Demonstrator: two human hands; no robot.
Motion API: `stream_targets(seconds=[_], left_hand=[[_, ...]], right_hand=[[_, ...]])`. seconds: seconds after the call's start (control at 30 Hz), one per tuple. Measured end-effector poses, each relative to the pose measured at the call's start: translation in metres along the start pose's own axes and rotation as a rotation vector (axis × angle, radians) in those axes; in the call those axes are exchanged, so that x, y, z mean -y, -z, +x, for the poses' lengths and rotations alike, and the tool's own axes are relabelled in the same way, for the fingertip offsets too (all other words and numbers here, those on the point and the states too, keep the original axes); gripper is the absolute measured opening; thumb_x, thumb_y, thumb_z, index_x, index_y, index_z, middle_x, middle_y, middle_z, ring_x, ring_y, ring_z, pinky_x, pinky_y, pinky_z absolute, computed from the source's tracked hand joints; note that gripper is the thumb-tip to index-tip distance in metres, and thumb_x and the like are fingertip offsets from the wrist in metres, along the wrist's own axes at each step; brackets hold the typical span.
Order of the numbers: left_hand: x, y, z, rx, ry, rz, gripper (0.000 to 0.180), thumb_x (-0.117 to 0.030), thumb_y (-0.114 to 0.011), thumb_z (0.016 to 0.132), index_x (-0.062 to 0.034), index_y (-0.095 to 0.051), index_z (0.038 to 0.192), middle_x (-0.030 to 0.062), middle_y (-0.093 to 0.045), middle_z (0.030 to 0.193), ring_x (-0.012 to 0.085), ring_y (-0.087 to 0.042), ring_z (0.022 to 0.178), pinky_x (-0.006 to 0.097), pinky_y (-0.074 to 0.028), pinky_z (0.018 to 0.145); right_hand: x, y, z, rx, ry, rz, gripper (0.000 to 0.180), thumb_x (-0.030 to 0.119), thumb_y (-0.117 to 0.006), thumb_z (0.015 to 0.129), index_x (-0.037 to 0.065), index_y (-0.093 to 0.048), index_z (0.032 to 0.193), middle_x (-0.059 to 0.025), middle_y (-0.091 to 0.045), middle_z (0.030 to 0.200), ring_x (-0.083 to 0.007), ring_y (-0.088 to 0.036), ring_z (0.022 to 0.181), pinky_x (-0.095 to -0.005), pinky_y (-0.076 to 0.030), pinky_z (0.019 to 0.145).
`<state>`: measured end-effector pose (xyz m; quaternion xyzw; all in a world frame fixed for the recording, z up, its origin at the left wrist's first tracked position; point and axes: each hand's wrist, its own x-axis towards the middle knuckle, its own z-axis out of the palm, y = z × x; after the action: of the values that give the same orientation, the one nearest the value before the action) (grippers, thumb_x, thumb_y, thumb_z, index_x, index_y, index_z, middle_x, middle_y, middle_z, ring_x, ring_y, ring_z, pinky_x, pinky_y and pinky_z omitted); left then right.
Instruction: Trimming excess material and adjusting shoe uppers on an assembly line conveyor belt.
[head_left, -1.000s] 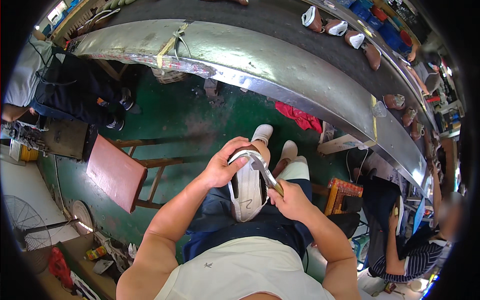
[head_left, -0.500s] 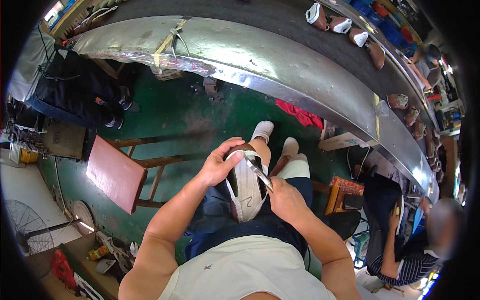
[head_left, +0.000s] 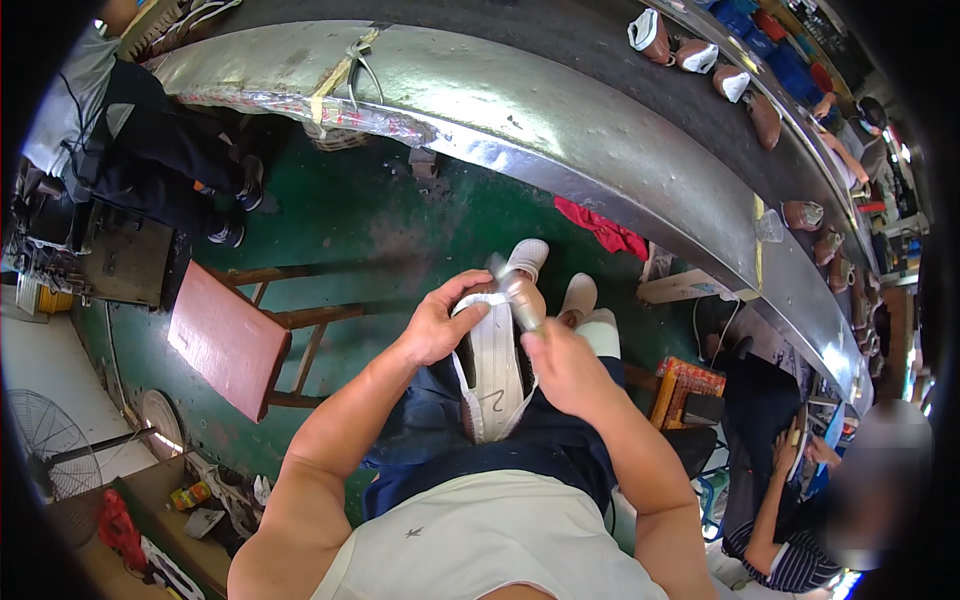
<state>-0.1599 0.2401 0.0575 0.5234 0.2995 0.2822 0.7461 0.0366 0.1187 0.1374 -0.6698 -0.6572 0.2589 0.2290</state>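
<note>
On my lap lies a shoe upper (head_left: 492,375) on its last, bottom side up, showing a pale insole with a dark pen mark and a white edge. My left hand (head_left: 447,320) grips its far end, thumb over the white edge and fingers around the brown side. In my right hand (head_left: 570,365) is a pair of metal lasting pliers (head_left: 523,305), raised over the far right edge of the shoe. Motion blurs the tool's head, so I cannot tell whether it touches the upper.
A metal-edged conveyor bench (head_left: 560,130) curves across the far side, carrying several brown shoes (head_left: 765,120). A pink-topped stool (head_left: 225,340) lies tipped at left, near a fan (head_left: 50,445). A co-worker (head_left: 790,490) sits at right; another person (head_left: 150,130) stands at far left.
My right hand has swung the pliers up and away from the shoe's white edge. My left hand keeps its grip, and the shoe stays on my lap.
</note>
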Motion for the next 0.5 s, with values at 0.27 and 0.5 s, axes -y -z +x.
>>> stream_targets(seconds=[0.27,0.5], left_hand=[[0.004,0.007,0.000,-0.002,0.050,-0.024,0.048,-0.002,-0.064,0.096,-0.0033,-0.053,0.143,0.0072,-0.063,0.130,0.0153,-0.058,0.119,0.032,-0.045,0.107],[0.002,0.015,0.000,-0.011,0.107,-0.085,0.051,-0.001,-0.063,0.096,-0.0036,-0.050,0.146,0.0086,-0.063,0.132,0.0159,-0.058,0.118,0.032,-0.044,0.108]], right_hand=[[0.012,0.001,0.017,0.163,-0.187,0.007,0.041,0.033,-0.049,0.105,-0.006,-0.059,0.097,-0.0314,-0.065,0.084,-0.0504,-0.064,0.087,-0.0558,-0.049,0.077],[0.011,0.009,0.002,0.075,-0.180,0.335,0.035,0.031,-0.049,0.106,-0.003,-0.057,0.102,-0.0275,-0.066,0.085,-0.0486,-0.064,0.085,-0.0524,-0.050,0.074]])
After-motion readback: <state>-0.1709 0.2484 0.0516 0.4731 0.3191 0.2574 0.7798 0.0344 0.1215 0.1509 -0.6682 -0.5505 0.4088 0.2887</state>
